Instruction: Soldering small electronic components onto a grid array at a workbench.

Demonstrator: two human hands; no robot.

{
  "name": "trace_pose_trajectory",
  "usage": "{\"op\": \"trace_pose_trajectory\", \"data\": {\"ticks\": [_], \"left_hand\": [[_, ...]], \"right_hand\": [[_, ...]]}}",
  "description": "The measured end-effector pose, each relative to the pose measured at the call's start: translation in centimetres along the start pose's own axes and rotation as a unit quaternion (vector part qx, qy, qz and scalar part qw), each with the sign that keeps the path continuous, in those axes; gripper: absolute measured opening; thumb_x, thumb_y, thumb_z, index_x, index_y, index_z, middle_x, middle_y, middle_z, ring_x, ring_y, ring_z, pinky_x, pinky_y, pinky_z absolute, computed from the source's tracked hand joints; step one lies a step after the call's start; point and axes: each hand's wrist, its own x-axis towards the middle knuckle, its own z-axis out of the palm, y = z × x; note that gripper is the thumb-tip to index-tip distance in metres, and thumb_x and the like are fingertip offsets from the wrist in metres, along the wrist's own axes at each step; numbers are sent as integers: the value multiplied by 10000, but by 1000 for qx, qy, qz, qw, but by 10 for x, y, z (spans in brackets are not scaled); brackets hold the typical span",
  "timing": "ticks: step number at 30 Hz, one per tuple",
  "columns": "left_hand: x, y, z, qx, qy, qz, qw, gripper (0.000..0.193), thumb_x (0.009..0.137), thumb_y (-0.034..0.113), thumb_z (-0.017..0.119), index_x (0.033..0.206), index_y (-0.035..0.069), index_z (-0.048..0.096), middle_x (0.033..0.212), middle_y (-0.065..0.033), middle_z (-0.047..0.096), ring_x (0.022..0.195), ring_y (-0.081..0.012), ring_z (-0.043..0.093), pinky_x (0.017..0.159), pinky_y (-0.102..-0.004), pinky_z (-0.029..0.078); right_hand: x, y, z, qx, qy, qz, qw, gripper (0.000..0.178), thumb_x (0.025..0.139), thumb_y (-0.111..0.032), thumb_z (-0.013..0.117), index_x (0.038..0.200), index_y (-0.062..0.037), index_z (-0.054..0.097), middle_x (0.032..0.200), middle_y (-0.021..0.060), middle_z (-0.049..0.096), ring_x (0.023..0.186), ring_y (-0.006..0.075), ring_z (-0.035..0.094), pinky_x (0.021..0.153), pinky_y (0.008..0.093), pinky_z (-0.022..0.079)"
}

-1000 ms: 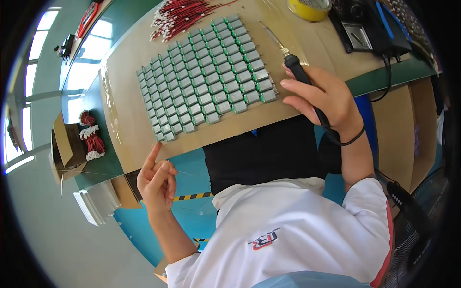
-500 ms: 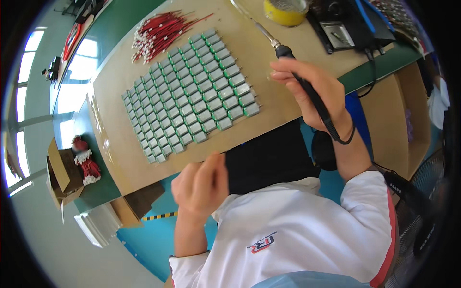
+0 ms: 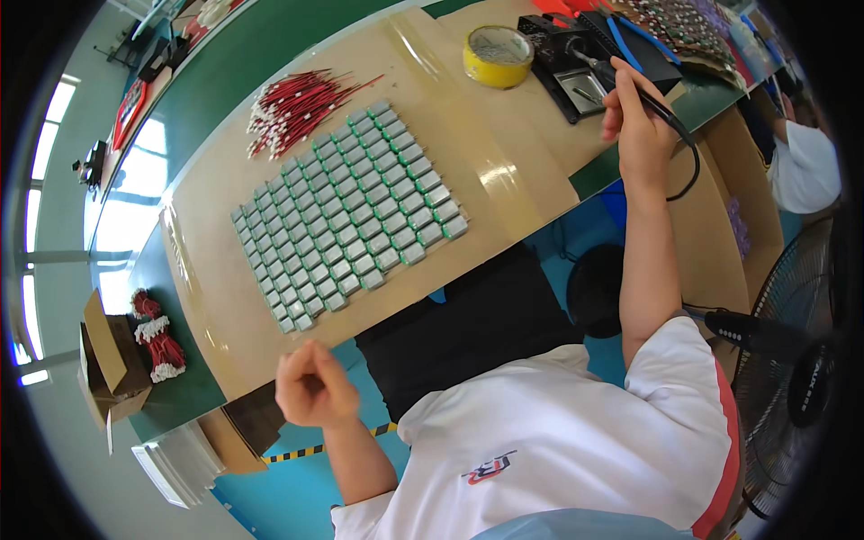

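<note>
My right hand [image 3: 643,139] is wrapped round a soldering iron [image 3: 664,112] with a black handle and cord. The iron's front end is at the black soldering station [image 3: 562,45], above its small metal tray [image 3: 580,92]. My left hand [image 3: 315,382] is curled closed off the table's front edge; whether anything is between its fingers is hidden. Near it on the table lies a tight block of small grey modules with green edges [image 3: 346,220], set in rows. Behind them is a pile of red wires with white connectors [image 3: 292,112].
A yellow tape roll [image 3: 498,56] stands beside the station, and blue-handled pliers [image 3: 625,43] lie on it. Wired parts [image 3: 675,31] fill the back right. At left are bundled red wires [image 3: 162,349] and an open carton [image 3: 112,355]. A fan [image 3: 792,369] stands at right, near another person's sleeve [image 3: 805,166].
My right hand has carried the soldering iron right and away from me, from over the table to the station. My left hand has moved left and slightly nearer me, still closed.
</note>
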Motion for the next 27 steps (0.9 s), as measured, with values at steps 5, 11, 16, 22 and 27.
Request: {"op": "trace_pose_trajectory", "data": {"ticks": [5, 11, 16, 22, 27], "left_hand": [[23, -25, -34, -61, 136, -163, 975, 48, 994, -9, 629, 995, -47, 657, 563, 2, 497, 424, -34, 358, 426, -204, 224], [20, -34, -54, -64, 147, -176, 971, 81, 1000, 17, 633, 1014, -56, 665, 568, -3, 502, 423, -35, 351, 423, -202, 211], [4, -33, -54, -37, 133, -186, 973, 69, 987, -5, 645, 1021, -59, 674, 586, 3, 517, 442, -32, 369, 430, -202, 222], [-6, -27, -51, 42, 111, -174, 978, 62, 972, -15, 668, 1025, -36, 692, 611, 11, 534, 493, -23, 400, 450, -195, 265], [1, -37, -52, 35, 124, -194, 972, 67, 970, 0, 678, 1027, -31, 695, 615, 14, 540, 500, -20, 400, 460, -191, 271]], "right_hand": [[9, 18, 26, 184, -16, 98, 978, 279, 999, -145, 657, 1196, 53, 656, 1110, 197, 718, 825, 198, 715, 681, 316, 629], [6, 32, 24, 297, -38, 195, 934, 159, 965, -77, 669, 1033, 66, 671, 1167, 244, 712, 902, 218, 720, 771, 268, 618], [-1, 30, 17, 292, -44, 231, 927, 177, 957, -104, 691, 1045, 49, 700, 1114, 195, 743, 805, 140, 707, 670, 219, 583], [-59, -22, 34, 68, -179, 269, 944, 292, 950, -219, 718, 1128, 13, 730, 879, 85, 735, 550, 83, 634, 393, 209, 454], [-88, -49, 52, -103, -319, 296, 894, 264, 960, -178, 684, 1101, 37, 743, 785, 71, 709, 467, 70, 595, 347, 198, 405]]}}
